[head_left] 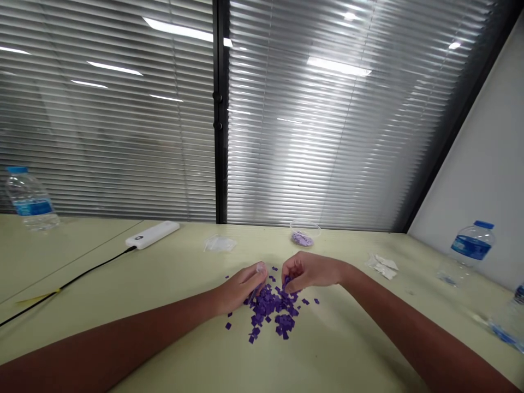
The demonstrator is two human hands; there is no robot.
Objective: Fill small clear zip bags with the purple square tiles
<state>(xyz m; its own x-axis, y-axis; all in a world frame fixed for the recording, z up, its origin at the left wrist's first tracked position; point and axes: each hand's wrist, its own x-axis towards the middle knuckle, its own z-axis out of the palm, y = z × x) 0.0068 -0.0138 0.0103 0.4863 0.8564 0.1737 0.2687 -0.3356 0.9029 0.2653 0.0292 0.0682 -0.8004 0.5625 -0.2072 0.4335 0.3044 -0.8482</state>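
Observation:
Small purple paper squares (266, 303) lie in a loose pile on the pale yellow table, with a few strays around it. At the pile's left edge my left hand (242, 286) is closed around what looks like a small clear plastic bag (261, 267), mostly hidden by the fingers. My right hand (305, 271) is over the right side of the pile, its thumb and fingers pinched on some purple squares (287, 283). How many it holds is hidden.
Behind the hands are flat clear plastic bags (220, 243) and a clear round tub (303, 237) with light purple pieces. A white power bank (153, 234) with a black cable lies left. Crumpled white tissue (383, 266) and water bottles (469, 251) are right; another bottle (30, 202) stands far left.

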